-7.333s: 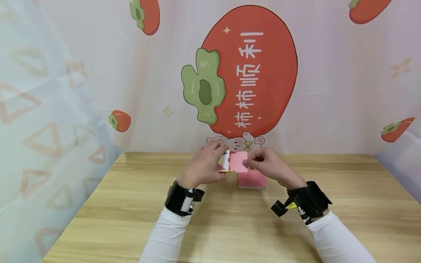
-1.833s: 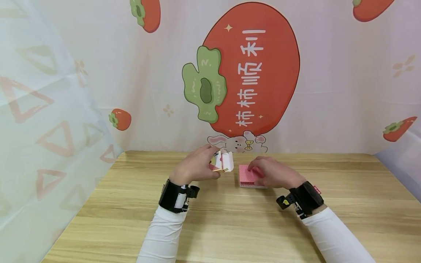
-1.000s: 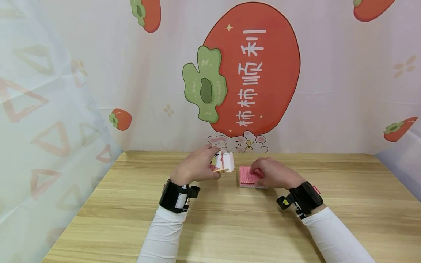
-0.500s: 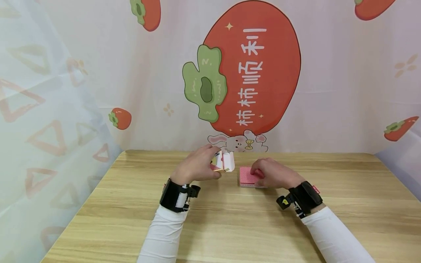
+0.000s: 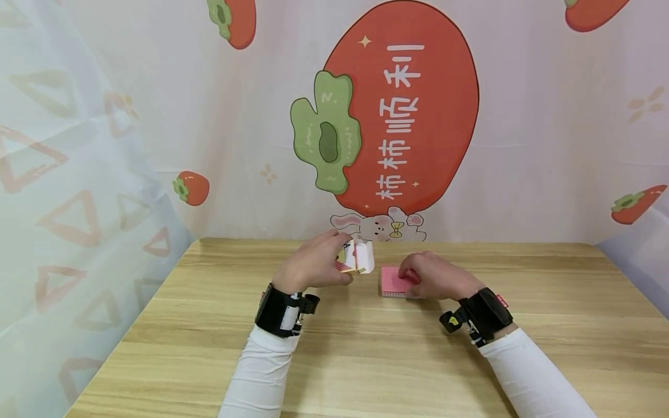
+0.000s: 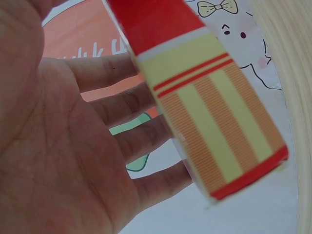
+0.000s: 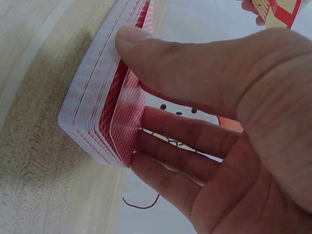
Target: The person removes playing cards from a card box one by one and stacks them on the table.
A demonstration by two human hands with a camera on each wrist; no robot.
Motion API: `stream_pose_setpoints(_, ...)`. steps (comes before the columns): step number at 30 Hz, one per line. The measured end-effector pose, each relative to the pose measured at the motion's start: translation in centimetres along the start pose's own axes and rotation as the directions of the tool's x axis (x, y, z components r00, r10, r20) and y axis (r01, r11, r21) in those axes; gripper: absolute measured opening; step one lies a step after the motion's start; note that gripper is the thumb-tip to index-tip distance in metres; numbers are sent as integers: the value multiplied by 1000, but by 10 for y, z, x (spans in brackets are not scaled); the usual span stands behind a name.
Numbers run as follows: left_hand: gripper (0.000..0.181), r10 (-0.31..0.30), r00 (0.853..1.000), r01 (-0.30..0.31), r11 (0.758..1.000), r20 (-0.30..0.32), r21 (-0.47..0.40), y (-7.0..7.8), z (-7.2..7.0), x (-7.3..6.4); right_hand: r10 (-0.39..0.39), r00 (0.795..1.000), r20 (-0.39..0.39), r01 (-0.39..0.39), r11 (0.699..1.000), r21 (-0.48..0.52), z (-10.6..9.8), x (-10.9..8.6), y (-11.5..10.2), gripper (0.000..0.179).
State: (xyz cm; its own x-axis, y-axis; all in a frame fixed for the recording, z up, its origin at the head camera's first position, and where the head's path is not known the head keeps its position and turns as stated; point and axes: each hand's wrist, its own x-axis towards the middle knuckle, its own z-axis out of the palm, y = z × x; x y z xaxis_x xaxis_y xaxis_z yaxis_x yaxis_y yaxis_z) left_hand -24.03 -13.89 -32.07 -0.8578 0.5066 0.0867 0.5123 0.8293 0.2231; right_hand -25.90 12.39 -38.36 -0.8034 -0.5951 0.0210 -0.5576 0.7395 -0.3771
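My left hand (image 5: 313, 262) holds a small card box (image 6: 209, 107) above the table, its white end flap (image 5: 368, 257) folded out to the right. In the left wrist view the box shows a red, cream and orange-striped side, with my fingers behind it. To the right, a deck of playing cards (image 5: 393, 281) lies on the table, red-patterned backs up. My right hand (image 5: 438, 276) grips the deck's right part. In the right wrist view my thumb presses the edges of the cards (image 7: 92, 83), and a gap opens below the top few cards.
The wooden table (image 5: 334, 360) runs back to a hanging cloth (image 5: 543, 145) printed with persimmons and a rabbit. Another pale cloth (image 5: 99, 174) hangs along the left side.
At first my right hand pinched a red-backed card at the box's mouth; it has since moved down right onto the deck. Over the last second both hands have stayed nearly still.
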Motion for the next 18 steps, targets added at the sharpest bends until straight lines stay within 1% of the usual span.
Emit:
stream_pose_setpoints(10,64,6,1000,-6,1000,-7,9,1,-1,-2,-13,1000,0,13,1000,7,1,0,2,34)
stream_pose_setpoints(18,69,-8,1000,8,1000,-2,12,1,0,-1,-8,1000,6,8,1000,-11,2,1,2,36)
